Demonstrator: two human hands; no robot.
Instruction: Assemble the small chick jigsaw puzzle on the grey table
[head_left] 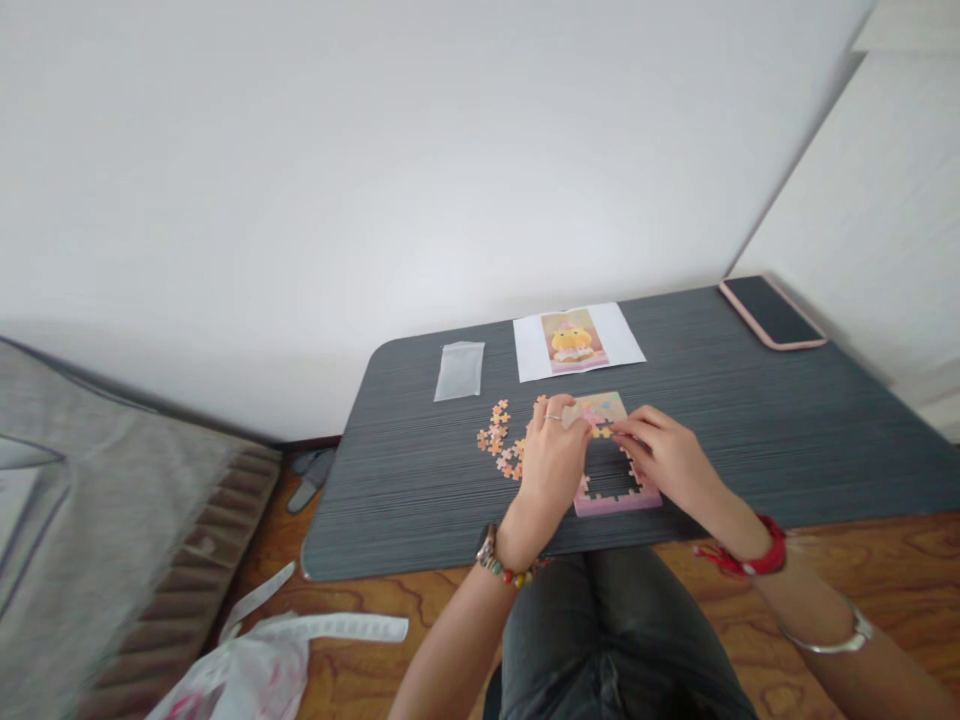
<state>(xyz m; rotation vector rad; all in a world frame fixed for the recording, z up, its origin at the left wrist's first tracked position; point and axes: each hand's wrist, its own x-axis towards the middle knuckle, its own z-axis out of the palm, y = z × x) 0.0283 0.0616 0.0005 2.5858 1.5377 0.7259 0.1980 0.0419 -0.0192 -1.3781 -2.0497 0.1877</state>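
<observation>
left hand (553, 462) resting on the puzzle (609, 455), fingers curled, steadying it | right hand (660, 452) pinching a piece (602, 431) narrowly over the unfinished middle | loose pieces (501, 440) lying beside on the worktop (750, 430), within reach | picture sheet (576, 341) lying behind for reference

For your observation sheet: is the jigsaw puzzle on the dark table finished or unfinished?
Unfinished: the pink-edged jigsaw puzzle has an unfilled middle, and loose orange pieces lie beside it.

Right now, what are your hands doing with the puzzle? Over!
Both hands on puzzle: left hand, right hand, fingers meeting at a small piece, grip unclear. Loose pieces left of it. Nothing between.
</observation>
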